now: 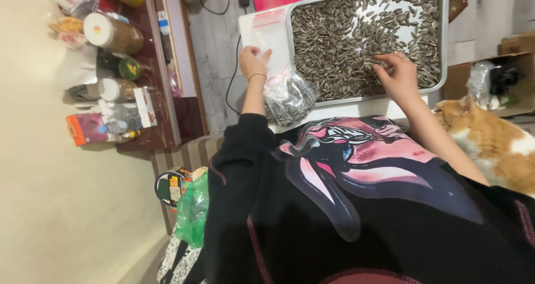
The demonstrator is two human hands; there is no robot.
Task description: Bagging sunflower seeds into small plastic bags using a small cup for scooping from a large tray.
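The left hand [253, 58] pinches the upper edge of a clear zip bag [284, 92], fingers closed on the plastic near its pink seal strip. The bag is partly filled with striped sunflower seeds that bulge at its lower end, and it lies over the white table [356, 108] just beside the left rim of a metal tray [444, 50].

The right hand [397, 72] reaches into that tray — its fingers are curled together over the sunflower seeds [345, 39], touching the pile near the tray's near edge; whether any seeds are actually pinched between the fingertips cannot be told. The seeds cover most of the tray in a loose layer, with bare metal showing toward the far right.

An orange-and-white cat [490, 145] lies close by the right forearm. The person wears a black top with a pink printed figure [356, 156]. To the left — well apart from the hands — a dark shelf [161, 67] carries jars and boxes, and a green plastic bag [194, 209] sits on the floor below it.
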